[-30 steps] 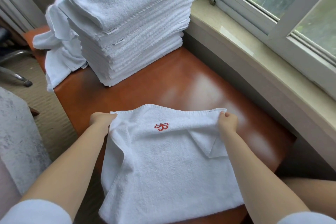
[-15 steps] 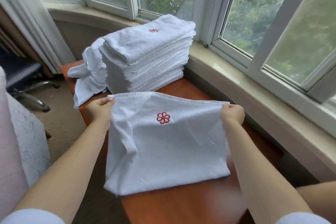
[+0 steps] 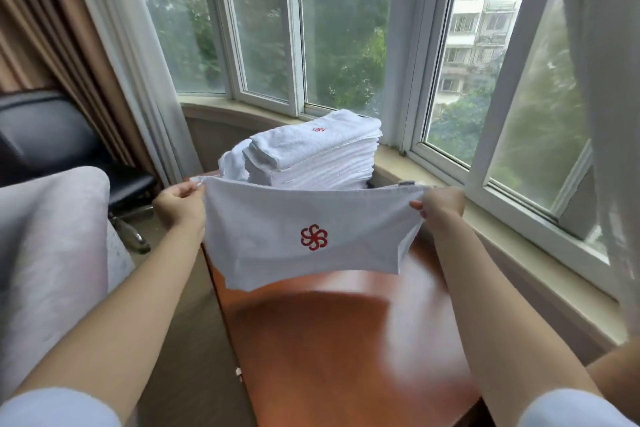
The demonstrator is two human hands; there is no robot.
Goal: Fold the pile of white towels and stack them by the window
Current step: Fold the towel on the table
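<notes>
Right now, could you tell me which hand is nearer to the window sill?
Right. The right hand holds the towel's corner just beside the window sill; the left hand is across the towel, farther away.

Both arms out fwd, L hand (image 3: 180, 205) & R hand (image 3: 440, 203) raised, pinching (fingers curled).

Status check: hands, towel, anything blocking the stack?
Left hand and right hand each pinch a top corner. Towel hangs taut, clear of the table. Stack by the window, nothing in the way.
</notes>
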